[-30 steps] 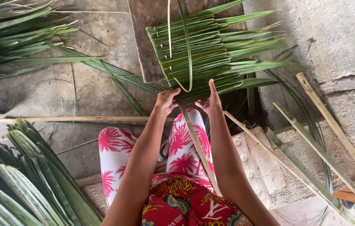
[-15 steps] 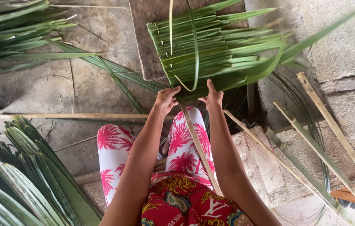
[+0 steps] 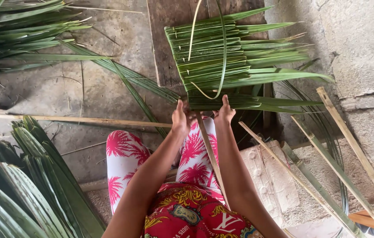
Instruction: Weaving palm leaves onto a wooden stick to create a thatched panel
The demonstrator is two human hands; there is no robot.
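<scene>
A panel of folded green palm leaves (image 3: 222, 61) lies across a wooden board (image 3: 169, 39) in front of me, its leaf tips fanning to the right. My left hand (image 3: 181, 119) and my right hand (image 3: 225, 111) both grip the panel's near edge, fingers pressed onto the lowest leaves. A thin pale stick (image 3: 211, 154), the panel's rib, runs from that edge back toward my lap between my arms. A loose pale strip (image 3: 193, 31) curls up over the panel. My legs wear pink and white patterned cloth.
Loose palm fronds (image 3: 19, 31) lie at the top left, and a stack of woven leaf panels (image 3: 24, 176) sits at the bottom left. A long stick (image 3: 72, 119) crosses the concrete floor. Split ribs (image 3: 350, 145) lean beside a stone wall (image 3: 363, 53) on the right.
The leaf tips that stuck up at the panel's right have dropped flat. Both hands have stayed at the near edge, shifting slightly along it.
</scene>
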